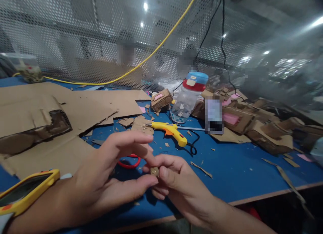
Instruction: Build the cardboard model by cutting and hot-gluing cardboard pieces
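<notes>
Above the blue table's front edge, both my hands meet at a small brown rolled or folded cardboard piece. My right hand pinches it between thumb and fingers. My left hand closes on it from the left, thumb at its lower side and a bent finger above, the index finger lifted away. Behind my left hand lies a pair of scissors with red handles, partly hidden. A yellow hot glue gun with an orange trigger rests beyond my hands, its nozzle pointing left.
Large cardboard sheets cover the left of the blue table. A clear bottle, a blurred phone and cardboard models stand at the back and right. Scraps lie around. A yellow cable crosses the perforated screen.
</notes>
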Demonstrator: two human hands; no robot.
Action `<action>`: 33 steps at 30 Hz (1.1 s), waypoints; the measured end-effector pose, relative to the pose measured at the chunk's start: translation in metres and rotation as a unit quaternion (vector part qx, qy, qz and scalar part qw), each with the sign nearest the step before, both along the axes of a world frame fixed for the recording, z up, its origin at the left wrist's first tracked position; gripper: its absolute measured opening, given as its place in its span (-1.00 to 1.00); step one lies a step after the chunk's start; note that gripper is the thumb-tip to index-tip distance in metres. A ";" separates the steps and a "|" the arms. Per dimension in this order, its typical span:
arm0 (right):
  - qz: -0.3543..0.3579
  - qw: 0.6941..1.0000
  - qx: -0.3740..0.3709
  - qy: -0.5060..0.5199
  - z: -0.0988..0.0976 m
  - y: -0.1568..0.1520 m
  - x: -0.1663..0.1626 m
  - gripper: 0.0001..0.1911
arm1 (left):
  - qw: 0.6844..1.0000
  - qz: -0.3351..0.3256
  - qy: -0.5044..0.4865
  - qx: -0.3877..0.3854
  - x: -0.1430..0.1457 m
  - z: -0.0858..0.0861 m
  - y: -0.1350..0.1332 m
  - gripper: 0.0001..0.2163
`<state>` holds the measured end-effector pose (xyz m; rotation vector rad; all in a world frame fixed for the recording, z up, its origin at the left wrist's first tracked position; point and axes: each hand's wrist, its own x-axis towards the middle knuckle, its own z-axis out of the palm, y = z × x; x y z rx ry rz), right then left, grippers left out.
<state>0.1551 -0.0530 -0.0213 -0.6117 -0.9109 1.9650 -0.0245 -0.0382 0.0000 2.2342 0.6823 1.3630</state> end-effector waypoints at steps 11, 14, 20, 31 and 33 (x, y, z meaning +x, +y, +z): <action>-0.024 0.999 -0.001 -0.037 0.004 0.001 -0.003 -0.74 | 0.995 0.020 0.088 0.035 -0.008 -0.006 -0.002 -0.45; -0.060 0.993 0.032 -0.096 0.006 0.005 0.003 -0.72 | 0.978 0.070 0.164 0.111 -0.022 0.017 0.006 -0.55; -0.153 0.955 0.095 -0.235 0.018 0.018 0.018 -0.68 | 0.918 0.123 0.376 0.037 -0.118 0.086 0.068 -0.62; -0.187 0.910 0.210 -0.303 0.044 0.037 -0.005 -0.71 | 0.910 0.080 0.381 -0.144 -0.203 0.056 0.109 -0.55; -0.204 0.882 0.266 -0.330 0.041 0.037 -0.014 -0.75 | 0.909 0.076 0.381 -0.149 -0.196 0.057 0.105 -0.66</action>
